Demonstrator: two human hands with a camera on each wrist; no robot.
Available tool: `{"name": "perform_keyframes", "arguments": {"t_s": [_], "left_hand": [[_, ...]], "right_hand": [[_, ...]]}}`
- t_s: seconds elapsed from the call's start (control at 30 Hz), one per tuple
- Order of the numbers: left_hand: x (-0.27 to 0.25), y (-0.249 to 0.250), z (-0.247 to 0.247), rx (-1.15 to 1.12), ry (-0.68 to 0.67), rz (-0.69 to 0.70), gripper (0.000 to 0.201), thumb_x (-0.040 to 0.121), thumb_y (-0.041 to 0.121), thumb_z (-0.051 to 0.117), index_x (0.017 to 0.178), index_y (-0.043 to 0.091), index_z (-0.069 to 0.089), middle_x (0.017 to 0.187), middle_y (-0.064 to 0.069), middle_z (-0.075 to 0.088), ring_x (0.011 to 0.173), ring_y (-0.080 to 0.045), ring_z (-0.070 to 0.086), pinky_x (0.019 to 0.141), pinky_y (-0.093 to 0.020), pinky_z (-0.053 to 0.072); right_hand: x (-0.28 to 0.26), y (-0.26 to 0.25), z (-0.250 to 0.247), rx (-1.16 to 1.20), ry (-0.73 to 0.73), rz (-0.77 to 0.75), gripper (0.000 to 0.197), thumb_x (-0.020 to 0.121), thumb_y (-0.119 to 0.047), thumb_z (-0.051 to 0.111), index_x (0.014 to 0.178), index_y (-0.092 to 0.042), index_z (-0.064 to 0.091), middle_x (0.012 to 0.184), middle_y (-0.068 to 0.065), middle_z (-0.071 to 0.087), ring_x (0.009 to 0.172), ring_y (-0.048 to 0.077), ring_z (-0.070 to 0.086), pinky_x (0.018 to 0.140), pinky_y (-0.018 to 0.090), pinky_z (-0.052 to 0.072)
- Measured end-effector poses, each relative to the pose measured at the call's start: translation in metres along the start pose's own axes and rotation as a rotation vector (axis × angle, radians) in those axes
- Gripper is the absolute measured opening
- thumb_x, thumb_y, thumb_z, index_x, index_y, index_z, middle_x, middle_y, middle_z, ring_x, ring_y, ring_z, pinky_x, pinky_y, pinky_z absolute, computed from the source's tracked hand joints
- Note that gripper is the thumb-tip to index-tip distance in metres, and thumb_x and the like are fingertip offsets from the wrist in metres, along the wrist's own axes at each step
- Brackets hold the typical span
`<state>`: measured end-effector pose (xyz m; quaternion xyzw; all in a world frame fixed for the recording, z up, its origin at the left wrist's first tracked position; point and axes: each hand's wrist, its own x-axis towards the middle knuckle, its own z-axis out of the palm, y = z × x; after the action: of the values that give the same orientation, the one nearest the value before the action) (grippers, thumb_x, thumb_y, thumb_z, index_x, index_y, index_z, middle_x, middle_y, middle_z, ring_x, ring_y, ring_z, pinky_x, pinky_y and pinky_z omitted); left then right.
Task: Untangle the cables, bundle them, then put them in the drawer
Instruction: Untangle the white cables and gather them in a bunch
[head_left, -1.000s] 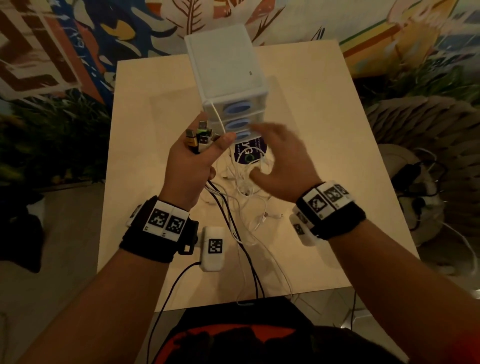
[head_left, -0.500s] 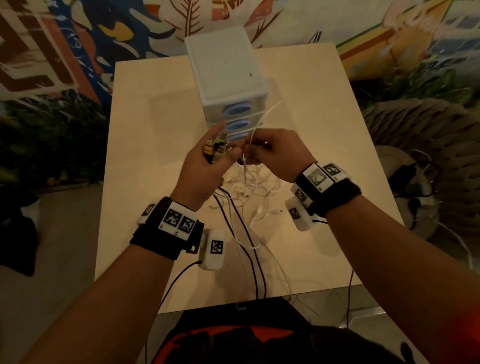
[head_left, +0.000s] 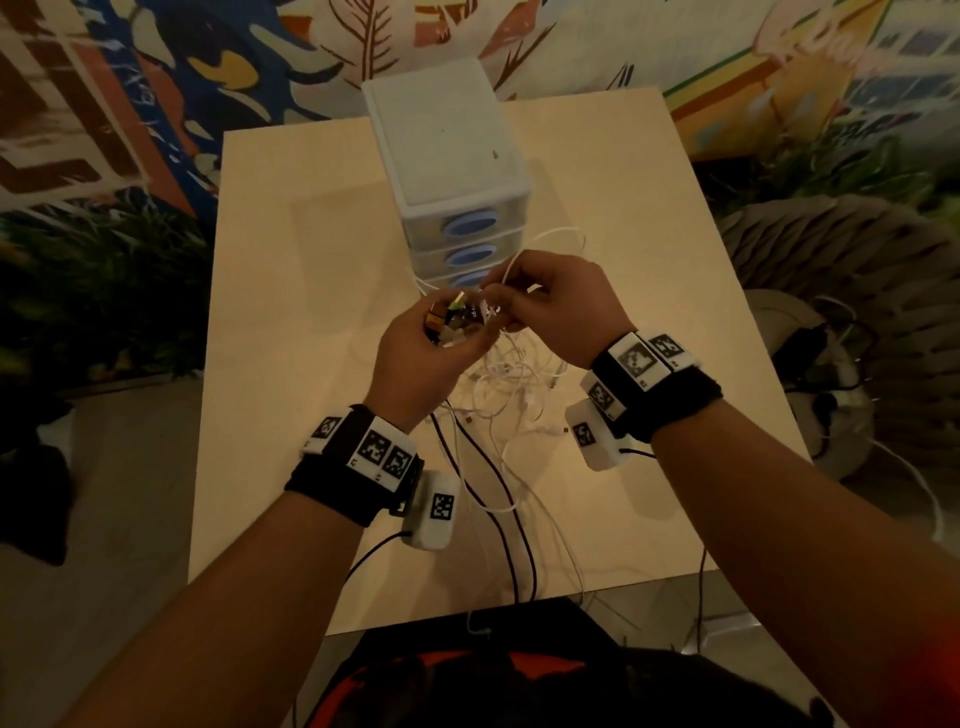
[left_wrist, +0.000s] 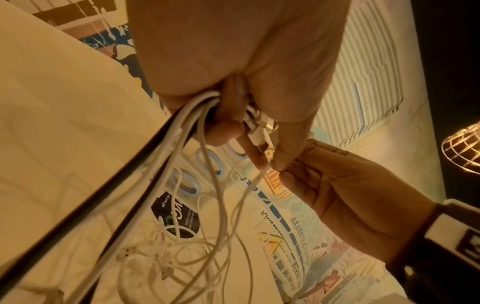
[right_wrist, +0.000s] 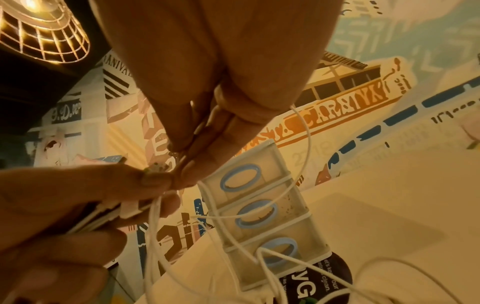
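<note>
My left hand (head_left: 441, 338) grips a cluster of cable plugs (head_left: 449, 318) above the table, with white and black cables (left_wrist: 182, 131) trailing down from its fist. My right hand (head_left: 524, 296) pinches a thin white cable (right_wrist: 306, 144) right beside those plugs, fingertips (right_wrist: 182, 164) touching the left thumb. A tangle of white cables (head_left: 511, 384) lies on the table under both hands. Two black cables (head_left: 498, 509) run off the near edge. The white three-drawer unit (head_left: 447, 145) with blue oval handles (right_wrist: 239, 174) stands just behind, all drawers closed.
The pale wooden table (head_left: 291, 322) carries a dark round sticker (left_wrist: 176, 218) in front of the drawer unit. A painted mural wall (head_left: 156, 78) stands behind. A woven chair (head_left: 831, 270) and loose wires (head_left: 831, 364) lie to the right.
My right hand went from hovering open over the tangle to pinching a white cable by the plugs. My left hand lowered slightly toward it, and both hands now meet.
</note>
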<state>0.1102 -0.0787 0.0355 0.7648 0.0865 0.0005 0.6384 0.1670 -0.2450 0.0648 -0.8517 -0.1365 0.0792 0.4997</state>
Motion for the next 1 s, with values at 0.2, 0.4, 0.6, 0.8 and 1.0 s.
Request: {"name": "perform_keyframes", "arguments": {"t_s": [0.2,0.4,0.6,0.8,1.0], "left_hand": [[0.003,-0.009,-0.003,0.151,0.102,0.029,0.016,0.084,0.022,0.079,0.098,0.024,0.074,0.079,0.012,0.072,0.074,0.001,0.066,0.071,-0.018,0.050],[0.011,-0.024,-0.015,0.173,0.242,-0.160,0.013,0.081,0.034,0.081,0.082,0.026,0.071,0.065,0.012,0.066,0.058,-0.008,0.056,0.067,-0.049,0.058],[0.010,-0.033,-0.024,0.213,0.260,-0.209,0.029,0.075,0.044,0.087,0.086,0.025,0.069,0.080,0.010,0.071,0.076,-0.010,0.065,0.080,-0.036,0.055],[0.004,-0.009,-0.004,0.129,0.110,-0.010,0.034,0.078,0.033,0.088,0.104,0.022,0.070,0.076,0.008,0.069,0.070,-0.006,0.065,0.071,-0.020,0.053],[0.007,-0.002,0.007,0.270,0.021,0.006,0.016,0.086,0.039,0.080,0.093,0.026,0.075,0.078,0.011,0.073,0.073,0.000,0.065,0.070,-0.025,0.048]], "right_hand": [[0.001,0.004,-0.004,0.057,0.015,0.047,0.010,0.098,-0.013,0.064,0.104,-0.008,0.070,0.084,-0.002,0.073,0.069,0.010,0.075,0.070,0.031,0.063],[0.006,0.019,-0.016,0.163,0.142,0.110,0.009,0.102,-0.014,0.056,0.104,-0.008,0.062,0.089,0.004,0.069,0.069,0.021,0.076,0.068,0.038,0.063],[0.013,0.021,-0.024,0.328,0.222,0.140,0.007,0.103,-0.008,0.052,0.103,-0.006,0.058,0.090,0.011,0.064,0.064,0.028,0.074,0.063,0.033,0.060],[0.015,0.009,-0.023,0.382,0.139,0.068,0.006,0.103,-0.010,0.055,0.106,-0.006,0.058,0.089,0.005,0.067,0.068,0.031,0.074,0.067,0.040,0.062],[0.013,0.000,-0.018,0.438,0.079,-0.007,0.005,0.102,-0.013,0.058,0.102,-0.015,0.062,0.090,0.005,0.069,0.072,0.037,0.074,0.073,0.055,0.062]]}}
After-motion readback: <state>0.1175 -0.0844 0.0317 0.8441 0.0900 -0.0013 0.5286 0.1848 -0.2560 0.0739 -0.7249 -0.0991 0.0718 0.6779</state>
